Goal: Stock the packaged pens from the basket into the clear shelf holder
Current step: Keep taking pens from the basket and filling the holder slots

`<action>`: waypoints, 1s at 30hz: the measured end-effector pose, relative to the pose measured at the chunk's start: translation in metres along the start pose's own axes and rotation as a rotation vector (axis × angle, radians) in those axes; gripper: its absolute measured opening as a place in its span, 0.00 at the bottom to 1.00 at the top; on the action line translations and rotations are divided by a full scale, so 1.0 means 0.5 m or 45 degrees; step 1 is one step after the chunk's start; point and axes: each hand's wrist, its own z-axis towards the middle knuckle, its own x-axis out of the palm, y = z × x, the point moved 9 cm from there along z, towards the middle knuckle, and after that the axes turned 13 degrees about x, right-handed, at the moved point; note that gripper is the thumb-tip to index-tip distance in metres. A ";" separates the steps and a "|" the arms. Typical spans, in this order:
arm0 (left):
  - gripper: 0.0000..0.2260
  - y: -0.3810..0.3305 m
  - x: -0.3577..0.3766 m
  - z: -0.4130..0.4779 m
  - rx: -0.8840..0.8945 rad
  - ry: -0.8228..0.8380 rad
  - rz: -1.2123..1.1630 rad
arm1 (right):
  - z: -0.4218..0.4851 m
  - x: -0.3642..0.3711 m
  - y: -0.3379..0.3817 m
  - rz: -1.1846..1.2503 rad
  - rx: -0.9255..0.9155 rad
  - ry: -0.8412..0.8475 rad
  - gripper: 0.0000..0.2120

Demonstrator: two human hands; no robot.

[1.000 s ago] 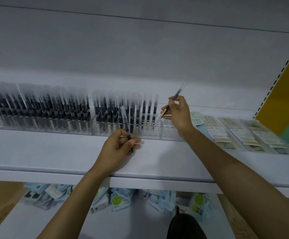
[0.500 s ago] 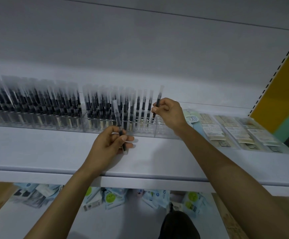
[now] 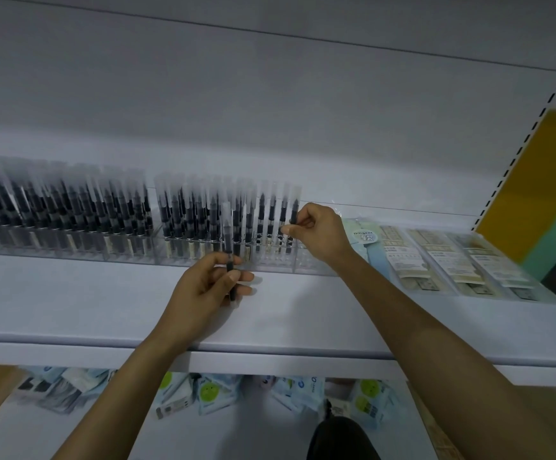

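Mid-insert. Right hand pinches a pen upright over the holder's right end, tip likely in a slot. Left hand grips a spare pen upright just in front of the holder. Next, probably: seat it straight, let go, take the spare.

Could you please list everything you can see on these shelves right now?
clear shelf holder: one row, transparent, back of upper shelf.
stocked pens: many, black in clear sleeves, upright in holder.
left-hand pen: one, black, sleeved, before the holder.
right-hand pen: one, black, sleeved, at holder's right end.
flat packets: several, beige, lying right of holder.
pouches: many, pale blue and green, lower shelf.
left hand: one, grips left-hand pen.
right hand: one, pinches right-hand pen.
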 end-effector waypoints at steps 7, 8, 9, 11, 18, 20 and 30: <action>0.10 0.002 -0.011 0.005 0.087 0.023 0.202 | 0.002 0.005 -0.004 0.012 -0.002 0.034 0.09; 0.10 0.001 -0.011 0.005 0.093 0.026 0.208 | 0.000 0.005 -0.002 0.014 -0.010 0.036 0.09; 0.09 0.001 -0.011 0.005 0.093 0.018 0.205 | -0.001 0.004 -0.001 0.010 -0.018 0.034 0.09; 0.08 0.006 -0.014 0.005 0.074 -0.010 0.184 | -0.002 0.004 0.000 0.001 -0.024 0.031 0.09; 0.08 0.024 -0.011 0.006 -0.006 -0.037 0.023 | -0.002 0.005 -0.001 -0.006 -0.011 0.020 0.08; 0.09 0.026 -0.010 0.005 -0.004 -0.030 0.003 | -0.002 0.005 -0.003 -0.008 -0.007 0.008 0.07; 0.11 0.012 -0.004 0.003 0.035 0.008 0.023 | -0.080 -0.096 0.055 -0.034 -0.413 -0.394 0.16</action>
